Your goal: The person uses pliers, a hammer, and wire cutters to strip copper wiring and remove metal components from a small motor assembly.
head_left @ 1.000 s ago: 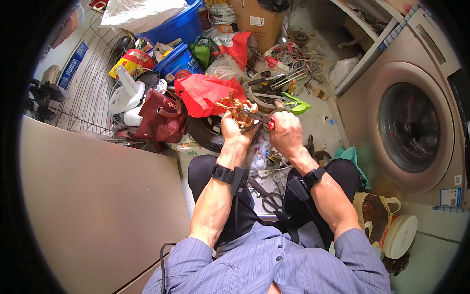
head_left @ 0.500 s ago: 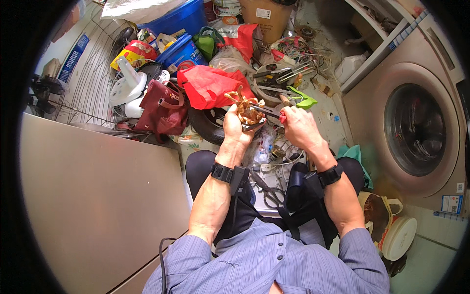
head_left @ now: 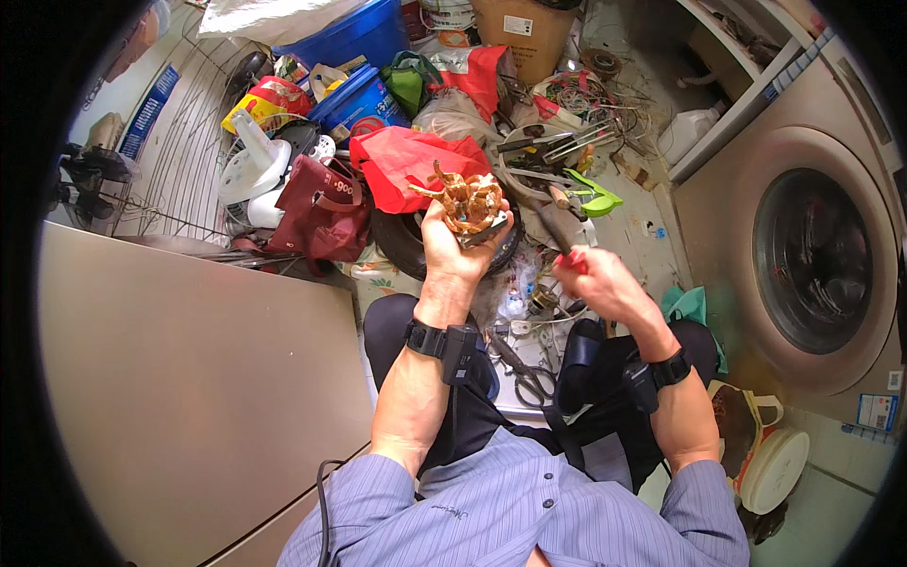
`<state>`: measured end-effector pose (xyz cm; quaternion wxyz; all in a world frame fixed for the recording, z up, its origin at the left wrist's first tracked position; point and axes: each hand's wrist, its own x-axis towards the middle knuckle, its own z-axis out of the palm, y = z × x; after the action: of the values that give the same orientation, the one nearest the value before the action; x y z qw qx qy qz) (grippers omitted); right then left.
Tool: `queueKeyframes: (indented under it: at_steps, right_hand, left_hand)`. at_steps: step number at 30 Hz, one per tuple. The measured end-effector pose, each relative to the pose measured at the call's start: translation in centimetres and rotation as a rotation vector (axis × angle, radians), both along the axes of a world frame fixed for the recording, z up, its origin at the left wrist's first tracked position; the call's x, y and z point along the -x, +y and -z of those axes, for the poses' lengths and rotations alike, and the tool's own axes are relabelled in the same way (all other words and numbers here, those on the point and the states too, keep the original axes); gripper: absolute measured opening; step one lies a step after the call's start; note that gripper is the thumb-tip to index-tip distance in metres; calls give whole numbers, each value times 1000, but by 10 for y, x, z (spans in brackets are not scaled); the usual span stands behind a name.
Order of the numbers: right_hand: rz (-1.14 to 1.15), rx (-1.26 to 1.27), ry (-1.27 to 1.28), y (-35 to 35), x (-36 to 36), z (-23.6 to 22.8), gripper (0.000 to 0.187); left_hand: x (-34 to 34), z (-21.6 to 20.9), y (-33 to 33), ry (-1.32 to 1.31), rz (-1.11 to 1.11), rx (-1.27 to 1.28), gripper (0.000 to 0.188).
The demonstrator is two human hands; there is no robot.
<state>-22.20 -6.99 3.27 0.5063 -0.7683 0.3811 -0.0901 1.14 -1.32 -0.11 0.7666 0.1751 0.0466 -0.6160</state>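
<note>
My left hand (head_left: pixel 456 250) is wrapped around a motor stator (head_left: pixel 470 201) with copper-coloured windings and a dark metal edge, holding it up over the clutter. To its right, my right hand (head_left: pixel 605 283) grips a red-handled tool (head_left: pixel 557 229) with a long dark shaft pointing up and left. Its exact kind cannot be made out. The tool and the stator are apart. Behind the stator lies a red bag (head_left: pixel 406 161), and under my left hand is a black tyre (head_left: pixel 397 241). A pair of scissors (head_left: pixel 534 383) lies on the floor between my feet.
A washing machine (head_left: pixel 812 265) stands at the right, and a flat beige panel (head_left: pixel 189 378) fills the left. Ahead are a maroon bag (head_left: pixel 316 213), a blue bucket (head_left: pixel 359 99), a cardboard box (head_left: pixel 524 38), tangled wires (head_left: pixel 590 99) and a green plastic piece (head_left: pixel 595 197).
My right hand has drawn back from the stator, down and to the right, taking the red-handled tool with it. The left hand still holds the stator in about the same place.
</note>
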Motion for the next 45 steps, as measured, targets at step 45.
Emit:
queueKeyframes:
  at_steps: [45]
  right_hand:
    - [-121, -630, -117, 39, -18, -10, 21]
  left_hand:
    - [15, -9, -6, -306, 67, -41, 49]
